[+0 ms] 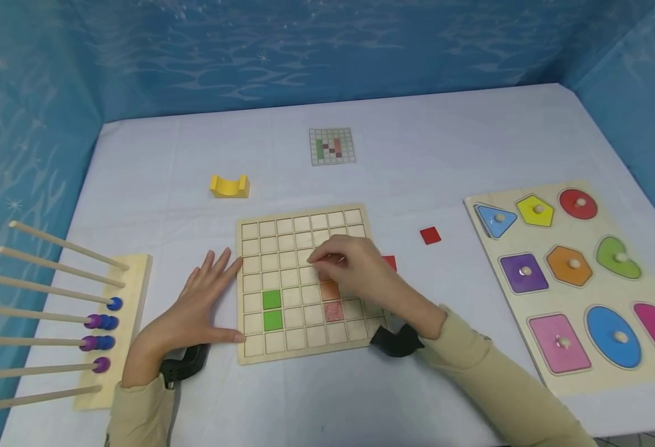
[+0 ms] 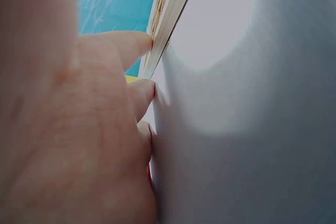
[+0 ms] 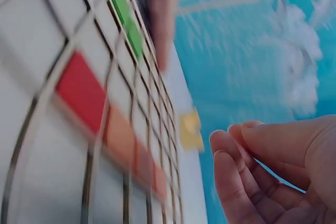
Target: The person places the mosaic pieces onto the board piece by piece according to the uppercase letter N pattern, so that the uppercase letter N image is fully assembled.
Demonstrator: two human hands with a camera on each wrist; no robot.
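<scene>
My left hand (image 1: pixel 201 304) lies spread at the left edge of a wooden grid board (image 1: pixel 249 355). In the left wrist view its fingertips (image 2: pixel 144 40) meet the board's side. My right hand (image 1: pixel 355 264) is over the board's right half, fingers curled and thumb tip near the fingertips. No piece shows between them in the right wrist view. Two green tiles (image 1: pixel 272 300) sit in the left part of the grid. A row of tiles, with a red tile (image 3: pixel 81 93) at one end and an orange tile (image 3: pixel 119 129) beside it, lies under the right hand, partly hidden in the head view.
A loose red tile (image 1: pixel 430 235) lies right of the board; another red tile (image 1: pixel 389 262) shows behind the hand. Beyond are a pattern card (image 1: pixel 333 147) and a yellow block (image 1: pixel 230 187). A peg stand (image 1: pixel 131 323) with beads is left, a shape puzzle (image 1: pixel 570 323) right.
</scene>
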